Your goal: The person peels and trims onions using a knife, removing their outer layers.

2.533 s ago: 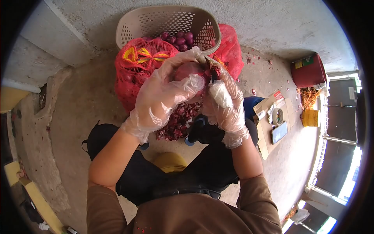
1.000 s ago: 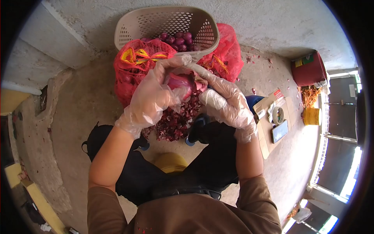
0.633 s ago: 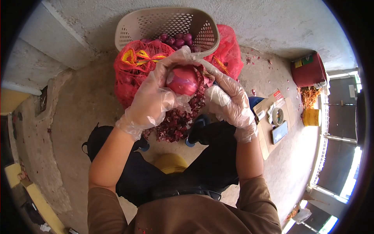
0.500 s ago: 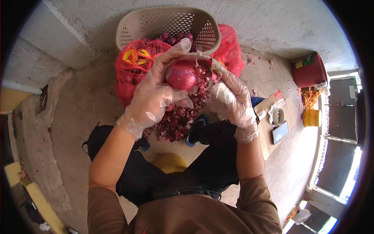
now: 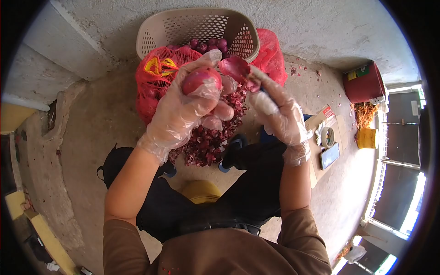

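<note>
A smooth red onion (image 5: pixel 197 81) rests in my left hand (image 5: pixel 181 110), which wears a clear plastic glove and has its fingers curled round it. My right hand (image 5: pixel 279 107), gloved too, pinches a curved piece of onion skin (image 5: pixel 235 68) just right of the onion, apart from it. Below both hands a heap of dark red skins (image 5: pixel 208 142) lies on the floor. Behind them stands a beige perforated basket (image 5: pixel 160 30) with several red onions (image 5: pixel 211 45) inside. Red mesh bags (image 5: pixel 149 98) stand in front of it and at its right.
On the right, a flattened cardboard piece (image 5: pixel 315 168) bears a tape roll (image 5: pixel 327 136) and a phone (image 5: pixel 329 156). Farther right are a dark red bucket (image 5: pixel 363 84) and a yellow container (image 5: pixel 366 138). A yellow seat (image 5: pixel 200 191) shows between the legs.
The skin piece has come away from the onion in my right hand, which has moved slightly right. My left hand has turned, and the onion has shifted left with it.
</note>
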Demonstrator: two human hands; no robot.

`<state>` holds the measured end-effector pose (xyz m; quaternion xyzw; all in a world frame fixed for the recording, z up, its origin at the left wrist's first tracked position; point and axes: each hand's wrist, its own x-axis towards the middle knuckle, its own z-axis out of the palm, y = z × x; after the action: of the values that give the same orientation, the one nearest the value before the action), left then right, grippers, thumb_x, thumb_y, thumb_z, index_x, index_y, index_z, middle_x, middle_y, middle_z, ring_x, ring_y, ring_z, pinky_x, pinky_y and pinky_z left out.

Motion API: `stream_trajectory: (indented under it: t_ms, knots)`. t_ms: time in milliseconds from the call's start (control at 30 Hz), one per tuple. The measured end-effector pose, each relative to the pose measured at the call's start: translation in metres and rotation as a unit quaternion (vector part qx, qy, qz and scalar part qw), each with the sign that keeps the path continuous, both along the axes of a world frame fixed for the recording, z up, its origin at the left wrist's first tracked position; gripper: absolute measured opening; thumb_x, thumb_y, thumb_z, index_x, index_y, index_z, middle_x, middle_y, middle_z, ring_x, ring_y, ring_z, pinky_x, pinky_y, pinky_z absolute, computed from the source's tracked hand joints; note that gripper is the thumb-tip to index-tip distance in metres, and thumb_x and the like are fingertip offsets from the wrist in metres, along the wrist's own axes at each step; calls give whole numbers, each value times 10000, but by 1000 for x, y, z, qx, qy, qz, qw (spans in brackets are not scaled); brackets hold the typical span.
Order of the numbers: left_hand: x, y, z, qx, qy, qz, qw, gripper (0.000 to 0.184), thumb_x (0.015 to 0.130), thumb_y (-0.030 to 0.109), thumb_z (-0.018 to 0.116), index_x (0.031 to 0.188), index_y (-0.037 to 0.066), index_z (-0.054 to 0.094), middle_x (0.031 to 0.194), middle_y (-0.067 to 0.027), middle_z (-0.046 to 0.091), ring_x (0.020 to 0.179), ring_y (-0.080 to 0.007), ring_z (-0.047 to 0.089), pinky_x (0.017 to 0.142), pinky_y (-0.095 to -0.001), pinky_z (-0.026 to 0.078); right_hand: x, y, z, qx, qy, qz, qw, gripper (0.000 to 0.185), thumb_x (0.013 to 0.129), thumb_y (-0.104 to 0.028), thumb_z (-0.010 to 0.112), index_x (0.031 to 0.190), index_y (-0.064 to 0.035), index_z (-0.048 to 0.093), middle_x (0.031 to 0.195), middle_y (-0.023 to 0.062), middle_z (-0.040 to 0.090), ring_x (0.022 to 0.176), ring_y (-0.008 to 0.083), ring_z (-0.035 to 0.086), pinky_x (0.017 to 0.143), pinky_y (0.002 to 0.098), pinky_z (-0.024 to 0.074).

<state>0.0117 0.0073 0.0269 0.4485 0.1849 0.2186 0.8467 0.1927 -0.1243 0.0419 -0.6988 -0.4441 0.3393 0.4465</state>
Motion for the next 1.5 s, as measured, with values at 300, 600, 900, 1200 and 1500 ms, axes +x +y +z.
stream_trajectory:
  t_ms: [300, 600, 900, 1200, 1500]
  knots:
    - [3, 4, -25, 10, -58, -15, 998, 888, 893, 649, 573, 1495, 51, 316, 1083, -60, 620, 831, -104, 572, 630, -229, 456, -1, 1, 5, -87, -89, 42, 991, 793, 931, -328, 620, 1547, -24, 223, 929, 238, 698, 889, 321, 703, 819, 416, 508]
    - [11, -19, -9, -120, -146, 60, 980, 608, 996, 398, 576, 1478, 123, 328, 1337, -8, 462, 1178, -130, 503, 908, -334, 492, -36, 9, -10, 132, -11, 90, 987, 793, 949, -247, 583, 1562, -7, 142, 1460, 286, 446, 1400, 343, 415, 1107, 381, 359]
    - [8, -24, -27, 35, -134, 77, 987, 683, 994, 382, 570, 1531, 118, 241, 1557, -44, 291, 1393, -237, 377, 1142, -426, 357, -46, 7, -6, 108, 79, 95, 986, 677, 977, -148, 509, 1564, -17, 199, 1410, 213, 517, 1253, 247, 547, 1055, 339, 395]
    - [2, -16, -18, 74, -72, 63, 993, 668, 1003, 415, 539, 1520, 83, 277, 1466, -72, 407, 1285, -209, 494, 1053, -382, 446, -49, 9, -5, 61, 157, 74, 983, 622, 988, -147, 481, 1556, -27, 258, 1286, 112, 587, 952, 132, 602, 908, 292, 459]
    - [6, -22, 3, -173, -119, 68, 975, 531, 998, 410, 539, 1403, 87, 422, 1236, -61, 552, 1051, -170, 589, 901, -349, 519, -53, 18, -35, 205, 39, 14, 978, 556, 1022, -202, 477, 1524, -11, 337, 1364, 39, 534, 897, 67, 549, 808, 224, 460]
